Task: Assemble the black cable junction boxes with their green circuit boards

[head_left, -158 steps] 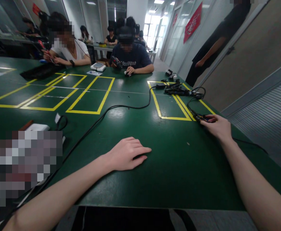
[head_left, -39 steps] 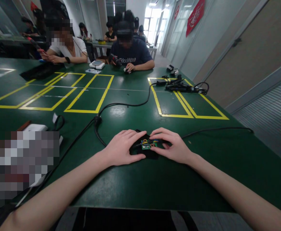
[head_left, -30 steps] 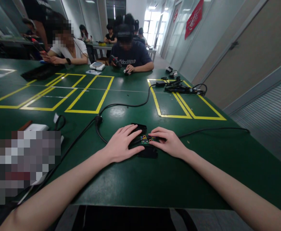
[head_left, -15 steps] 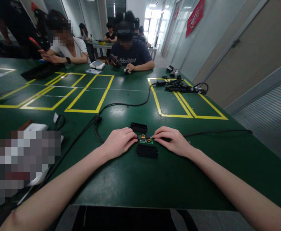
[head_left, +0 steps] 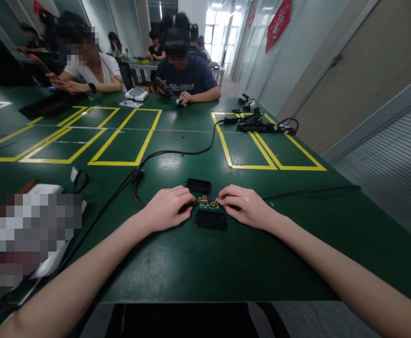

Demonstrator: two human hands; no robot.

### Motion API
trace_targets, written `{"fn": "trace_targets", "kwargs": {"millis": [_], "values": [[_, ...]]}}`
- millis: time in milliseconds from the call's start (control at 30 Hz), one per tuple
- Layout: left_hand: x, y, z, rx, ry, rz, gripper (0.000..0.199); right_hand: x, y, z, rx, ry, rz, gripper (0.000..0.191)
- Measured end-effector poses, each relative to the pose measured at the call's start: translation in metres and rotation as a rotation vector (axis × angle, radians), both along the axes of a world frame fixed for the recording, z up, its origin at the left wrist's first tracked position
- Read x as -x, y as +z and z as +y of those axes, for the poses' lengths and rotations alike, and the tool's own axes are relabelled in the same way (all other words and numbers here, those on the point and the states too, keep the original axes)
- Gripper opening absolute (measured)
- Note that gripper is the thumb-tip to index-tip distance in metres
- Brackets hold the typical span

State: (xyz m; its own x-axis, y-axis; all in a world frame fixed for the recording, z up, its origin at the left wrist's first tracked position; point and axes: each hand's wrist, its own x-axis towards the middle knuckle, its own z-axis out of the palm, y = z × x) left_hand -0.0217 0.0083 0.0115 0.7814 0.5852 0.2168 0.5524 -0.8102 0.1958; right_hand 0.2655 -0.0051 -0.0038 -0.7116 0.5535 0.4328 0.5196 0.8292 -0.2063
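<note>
A small green circuit board (head_left: 209,203) with copper-wound ring coils lies between my hands. My left hand (head_left: 168,209) is at its left end, fingers curled round a black cable (head_left: 193,203) that leads to the board. At the right end, my right hand (head_left: 246,205) has its fingertips bent close to the board's edge, on the cable there; the exact grip is partly hidden. One black plastic case half (head_left: 199,185) lies just beyond the board, its hollow side up. Nearer to me is the other black case half (head_left: 211,220).
A black cable (head_left: 177,151) with a splitter knob (head_left: 137,174) crosses the green table (head_left: 205,267). Yellow tape rectangles (head_left: 114,164) mark its surface. A bundle of black cables (head_left: 258,124) lies at back right, a blurred pale object (head_left: 33,234) at left. Two people sit opposite.
The whole view has shifted slightly, moving things left. My left thumb has come away from the board's edge and sits lower. The board and both case halves keep their arrangement.
</note>
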Motion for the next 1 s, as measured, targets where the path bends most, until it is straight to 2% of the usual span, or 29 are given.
{"fn": "trace_targets", "kwargs": {"millis": [233, 367, 467, 600, 667, 800, 867, 1000], "values": [[0.005, 0.002, 0.004, -0.040, -0.051, 0.019, 0.020, 0.002, -0.001, -0.001, 0.014, -0.005, -0.004, 0.022], [0.007, 0.001, 0.004, -0.065, -0.025, 0.036, 0.025, -0.001, -0.006, 0.003, 0.029, 0.000, 0.091, 0.018], [0.008, -0.001, 0.004, -0.047, -0.004, 0.037, 0.027, -0.005, -0.008, 0.005, 0.076, -0.055, 0.116, 0.021], [0.007, -0.002, 0.002, 0.014, 0.032, 0.036, 0.027, -0.008, -0.003, 0.003, 0.101, -0.085, 0.133, 0.024], [0.006, -0.001, 0.001, 0.032, 0.046, 0.045, 0.024, -0.007, 0.002, -0.001, 0.070, -0.052, 0.160, 0.029], [0.005, 0.002, 0.000, 0.038, 0.052, 0.053, 0.021, -0.001, 0.010, -0.010, 0.018, 0.120, 0.093, 0.039], [0.004, 0.003, 0.000, 0.034, 0.059, 0.055, 0.022, 0.004, 0.009, -0.013, 0.002, 0.167, 0.036, 0.033], [0.004, 0.004, 0.003, 0.019, 0.070, 0.065, 0.023, 0.010, 0.005, -0.014, -0.059, 0.167, 0.026, 0.024]]}}
